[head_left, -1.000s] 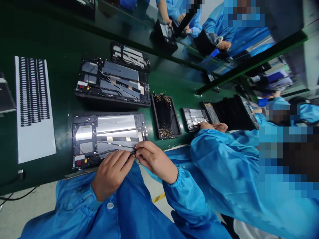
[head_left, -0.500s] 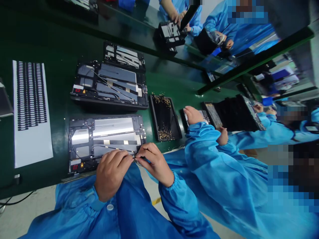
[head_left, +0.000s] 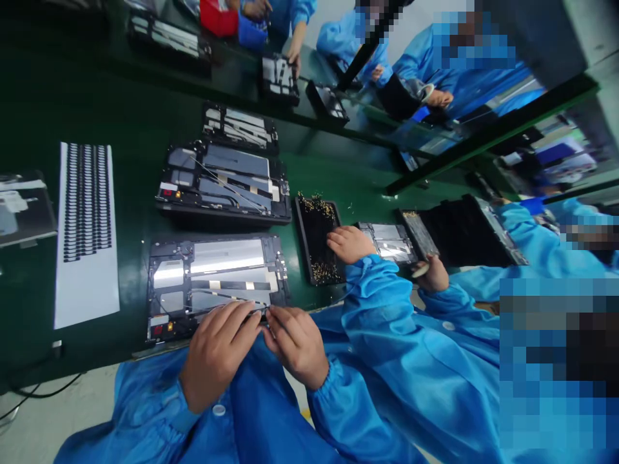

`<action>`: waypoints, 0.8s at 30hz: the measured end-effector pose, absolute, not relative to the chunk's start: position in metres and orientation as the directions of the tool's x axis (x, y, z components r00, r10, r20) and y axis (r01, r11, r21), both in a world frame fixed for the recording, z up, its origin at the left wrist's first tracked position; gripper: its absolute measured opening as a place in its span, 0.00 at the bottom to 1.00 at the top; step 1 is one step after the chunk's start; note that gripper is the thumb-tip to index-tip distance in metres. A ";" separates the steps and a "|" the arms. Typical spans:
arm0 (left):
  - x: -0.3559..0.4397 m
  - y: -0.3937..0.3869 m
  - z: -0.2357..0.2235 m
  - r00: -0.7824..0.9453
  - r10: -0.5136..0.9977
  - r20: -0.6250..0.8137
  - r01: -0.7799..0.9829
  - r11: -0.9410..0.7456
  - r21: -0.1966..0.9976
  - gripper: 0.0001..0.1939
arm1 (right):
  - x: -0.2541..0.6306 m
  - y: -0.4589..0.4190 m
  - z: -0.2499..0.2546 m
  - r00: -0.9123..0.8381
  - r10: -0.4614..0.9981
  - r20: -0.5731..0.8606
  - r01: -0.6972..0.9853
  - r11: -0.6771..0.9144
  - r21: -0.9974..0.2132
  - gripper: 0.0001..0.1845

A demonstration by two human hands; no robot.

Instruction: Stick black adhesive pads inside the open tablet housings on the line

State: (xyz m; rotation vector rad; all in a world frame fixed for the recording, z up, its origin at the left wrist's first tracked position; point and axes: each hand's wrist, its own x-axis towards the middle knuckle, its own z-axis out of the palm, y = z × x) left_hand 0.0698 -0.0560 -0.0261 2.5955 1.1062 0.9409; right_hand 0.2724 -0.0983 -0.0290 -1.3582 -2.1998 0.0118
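Observation:
Nearest me on the green bench lies an opened tablet (head_left: 227,258), its inside facing up with silver battery panels, black flat cables and gold tape. At its front right edge my left hand (head_left: 215,351) and my right hand (head_left: 297,345) meet, fingertips almost touching. Both hands are closed in a pinch. A small dark part shows between the fingertips, mostly covered, too small to name. Behind this unit sits a stack of similar opened tablets (head_left: 232,174), with thin wires lying loose across the top one.
Left is a white sheet (head_left: 87,290) with rows of black stickers. A black tray (head_left: 316,238) of tiny gold pieces stands to the right, a co-worker's hand (head_left: 351,245) over it. Beyond that lies another tablet (head_left: 387,241). A green frame bar (head_left: 488,138) crosses the back.
My view has shifted, so the bench things appear lower and further right. My fingertips have drawn closer together at the tablet's edge. The co-worker's hand has moved left onto the tray.

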 end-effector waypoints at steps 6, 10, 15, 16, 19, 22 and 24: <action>-0.003 -0.056 -0.033 -0.059 0.956 0.287 0.797 -0.128 0.590 0.37 | 0.280 -0.087 -0.044 0.032 0.951 0.306 0.762 0.175 -0.623 0.20; -0.017 -0.052 -0.066 -0.099 0.991 0.093 0.688 0.000 0.726 0.31 | 0.271 -0.071 -0.072 0.229 0.972 0.059 0.510 -0.069 -0.857 0.30; -0.013 -0.073 -0.061 -0.193 0.968 0.163 0.622 -0.008 0.783 0.30 | 0.259 -0.095 -0.082 0.322 0.947 0.008 0.350 -0.112 -0.930 0.34; -0.014 -0.079 -0.051 -0.196 0.967 0.165 0.614 -0.010 0.790 0.30 | 0.261 -0.101 -0.077 0.331 0.944 0.008 0.334 -0.109 -0.936 0.33; -0.015 -0.074 -0.015 -0.184 0.964 0.194 0.579 -0.054 0.813 0.30 | 0.271 -0.096 -0.048 0.323 0.946 0.012 0.308 -0.093 -0.947 0.31; -0.009 -0.022 0.015 -0.145 0.963 0.230 0.503 -0.128 0.855 0.30 | 0.279 -0.042 -0.013 0.334 0.938 0.086 0.303 -0.020 -0.953 0.34; 0.000 0.030 0.023 -0.103 0.977 0.188 0.440 -0.125 0.889 0.31 | 0.280 0.009 0.001 0.339 0.931 0.135 0.332 0.016 -0.943 0.35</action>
